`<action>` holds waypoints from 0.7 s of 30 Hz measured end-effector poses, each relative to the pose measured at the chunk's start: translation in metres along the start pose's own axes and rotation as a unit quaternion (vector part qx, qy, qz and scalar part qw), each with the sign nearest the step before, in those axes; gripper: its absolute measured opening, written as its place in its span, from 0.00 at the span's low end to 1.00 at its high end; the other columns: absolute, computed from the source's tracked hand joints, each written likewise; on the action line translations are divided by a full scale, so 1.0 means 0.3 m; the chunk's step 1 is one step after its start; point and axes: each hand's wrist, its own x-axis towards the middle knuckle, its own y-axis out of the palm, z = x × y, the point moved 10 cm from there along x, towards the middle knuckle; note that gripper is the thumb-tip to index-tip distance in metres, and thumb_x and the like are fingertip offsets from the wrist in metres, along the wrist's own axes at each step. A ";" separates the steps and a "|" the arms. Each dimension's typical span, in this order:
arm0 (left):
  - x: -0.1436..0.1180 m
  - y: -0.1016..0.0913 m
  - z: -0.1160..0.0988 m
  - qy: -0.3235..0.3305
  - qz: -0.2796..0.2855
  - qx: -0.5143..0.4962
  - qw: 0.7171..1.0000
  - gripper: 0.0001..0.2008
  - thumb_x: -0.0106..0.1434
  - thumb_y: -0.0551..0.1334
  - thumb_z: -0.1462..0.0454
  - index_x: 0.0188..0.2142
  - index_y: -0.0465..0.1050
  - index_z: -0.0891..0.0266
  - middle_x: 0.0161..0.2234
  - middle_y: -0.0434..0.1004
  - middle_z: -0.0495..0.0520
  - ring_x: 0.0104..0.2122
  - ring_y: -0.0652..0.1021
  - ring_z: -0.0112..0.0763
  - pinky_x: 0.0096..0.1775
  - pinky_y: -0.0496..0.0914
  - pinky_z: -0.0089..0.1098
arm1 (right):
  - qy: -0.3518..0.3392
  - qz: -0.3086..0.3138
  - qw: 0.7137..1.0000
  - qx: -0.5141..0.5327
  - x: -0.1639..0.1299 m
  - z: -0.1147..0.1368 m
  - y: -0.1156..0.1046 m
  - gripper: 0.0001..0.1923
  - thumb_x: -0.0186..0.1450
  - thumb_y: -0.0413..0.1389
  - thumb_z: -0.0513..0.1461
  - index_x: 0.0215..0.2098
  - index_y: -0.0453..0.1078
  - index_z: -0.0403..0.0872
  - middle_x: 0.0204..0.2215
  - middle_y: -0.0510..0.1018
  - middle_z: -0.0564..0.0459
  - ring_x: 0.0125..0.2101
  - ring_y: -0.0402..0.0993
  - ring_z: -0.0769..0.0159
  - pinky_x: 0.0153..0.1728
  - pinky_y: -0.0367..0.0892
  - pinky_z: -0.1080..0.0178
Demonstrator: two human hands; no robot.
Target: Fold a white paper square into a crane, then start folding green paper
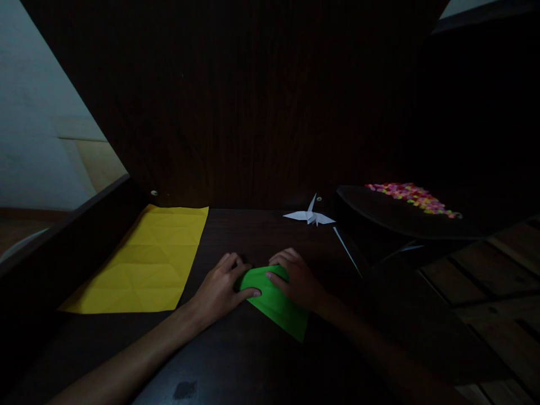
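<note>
A folded sheet of green paper [276, 301] lies on the dark desk, its pointed corner toward the near right. My left hand [225, 281] grips the paper's left end, thumb on top and fingers curled at the far edge. From the other side, my right hand [297, 281] holds it with the thumb pressed on the upper face and the fingers bent over the far edge. Parts of the paper are hidden under both hands. Beyond my right hand stands a white paper crane [310, 216] with its wings spread.
A creased yellow sheet [147, 259] lies flat at the left, near a raised side board [76, 219]. A thin white strip [347, 251] lies at the right. Behind it, a dark rounded surface [379, 211] carries a pile of small colourful pieces [413, 197]. A tall dark panel [261, 112] closes off the back.
</note>
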 end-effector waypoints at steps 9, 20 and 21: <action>0.012 0.000 -0.003 0.007 0.022 -0.066 0.998 0.06 0.67 0.59 0.66 0.36 0.75 0.60 0.32 0.75 0.52 0.35 0.75 0.34 0.37 0.71 0.33 | -0.010 -0.024 0.999 -0.020 -0.003 0.016 -0.021 0.04 0.63 0.60 0.34 0.31 0.70 0.49 0.31 0.78 0.54 0.39 0.70 0.59 0.42 0.63 0.55; 0.020 -0.074 0.030 -0.039 -0.046 -0.126 0.990 0.09 0.66 0.61 0.64 0.29 0.77 0.61 0.27 0.77 0.51 0.29 0.77 0.31 0.31 0.69 0.30 | -0.034 -0.145 0.987 -0.059 -0.020 0.039 -0.113 0.17 0.65 0.58 0.40 0.52 0.68 0.51 0.49 0.77 0.48 0.49 0.67 0.53 0.50 0.62 0.48; 0.020 -0.083 0.040 -0.048 -0.057 -0.132 0.988 0.10 0.65 0.61 0.63 0.29 0.77 0.61 0.26 0.78 0.51 0.28 0.76 0.31 0.30 0.69 0.30 | -0.039 -0.165 0.983 -0.072 -0.025 0.045 -0.130 0.18 0.65 0.57 0.40 0.54 0.67 0.51 0.51 0.75 0.48 0.51 0.65 0.52 0.51 0.61 0.47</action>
